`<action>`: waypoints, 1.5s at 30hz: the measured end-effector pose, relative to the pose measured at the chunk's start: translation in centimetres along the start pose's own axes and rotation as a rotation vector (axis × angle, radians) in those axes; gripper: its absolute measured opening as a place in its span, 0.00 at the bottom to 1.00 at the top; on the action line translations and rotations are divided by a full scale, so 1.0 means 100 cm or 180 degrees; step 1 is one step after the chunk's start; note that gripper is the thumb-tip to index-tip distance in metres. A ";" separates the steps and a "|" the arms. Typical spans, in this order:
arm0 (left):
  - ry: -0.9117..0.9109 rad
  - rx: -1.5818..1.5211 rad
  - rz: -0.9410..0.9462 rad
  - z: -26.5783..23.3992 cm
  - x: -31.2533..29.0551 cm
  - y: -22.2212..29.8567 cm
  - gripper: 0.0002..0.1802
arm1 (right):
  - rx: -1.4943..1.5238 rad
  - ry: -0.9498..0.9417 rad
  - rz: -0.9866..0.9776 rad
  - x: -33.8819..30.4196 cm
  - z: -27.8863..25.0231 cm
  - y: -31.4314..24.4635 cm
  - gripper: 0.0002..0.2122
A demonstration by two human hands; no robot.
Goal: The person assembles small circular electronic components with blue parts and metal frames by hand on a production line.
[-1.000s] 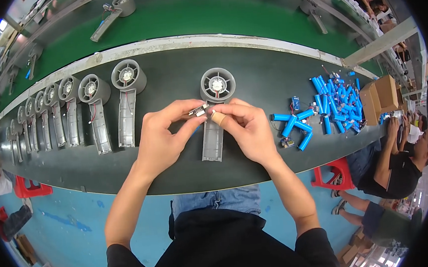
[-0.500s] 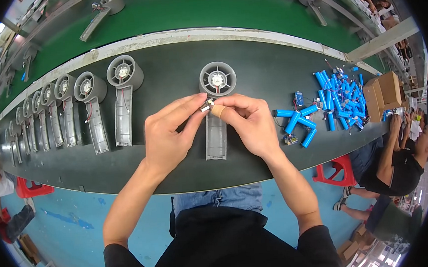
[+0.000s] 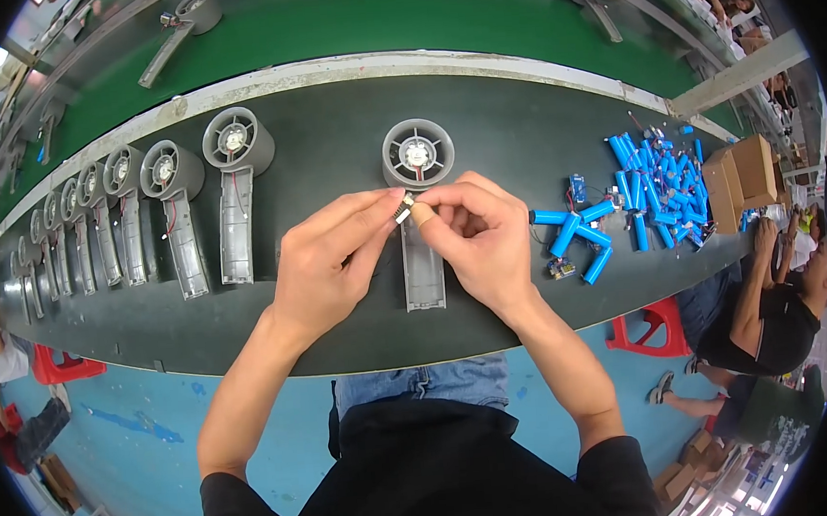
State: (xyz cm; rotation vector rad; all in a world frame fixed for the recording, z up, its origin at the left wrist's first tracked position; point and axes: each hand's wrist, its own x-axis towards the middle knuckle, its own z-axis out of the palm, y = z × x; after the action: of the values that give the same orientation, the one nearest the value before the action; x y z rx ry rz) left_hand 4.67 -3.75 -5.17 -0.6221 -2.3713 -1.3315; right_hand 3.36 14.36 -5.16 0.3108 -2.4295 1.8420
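A grey fan housing (image 3: 392, 169) with a round ring and a long open handle (image 3: 425, 281) lies in front of me. Just over the joint of ring and handle, my left hand (image 3: 322, 255) pinches a small circuit board (image 3: 403, 211) between thumb and fingertips. My right hand (image 3: 479, 239) meets it there, its thumb and forefinger closed on the board's upper end; a tan wrap covers the thumb tip. Whether a plug or wire sits between these fingertips is too small to make out. Both hands partly hide the handle.
Similar grey fan housings (image 3: 238, 222) stand in a row at left. Blue cylindrical battery packs (image 3: 566, 238) lie at right, with a larger heap (image 3: 658, 188) by a cardboard box (image 3: 744, 177). Beyond the table's pale edge runs a green belt (image 3: 349, 23). Co-workers sit at both sides.
The handle's lower end has swung slightly right, and the ring slightly left. The board has tilted and dropped a little in my fingers. A housing on the green belt has shifted left.
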 end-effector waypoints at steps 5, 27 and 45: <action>0.0011 -0.0088 -0.0342 0.001 0.000 0.007 0.17 | -0.0348 0.0273 -0.0586 -0.002 0.006 0.000 0.04; 0.0048 -0.0256 -0.0378 0.002 -0.003 0.004 0.18 | -0.0720 0.0256 -0.1026 -0.002 0.004 0.000 0.06; 0.0066 -0.0222 -0.0298 0.004 -0.004 0.002 0.17 | -0.1023 0.0310 -0.1520 0.001 0.001 0.007 0.06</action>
State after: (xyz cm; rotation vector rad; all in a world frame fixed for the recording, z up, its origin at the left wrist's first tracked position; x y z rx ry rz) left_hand 5.04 -3.36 -5.42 -0.5197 -2.3722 -1.4584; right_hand 3.14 14.38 -5.80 0.6831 -2.2755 1.2243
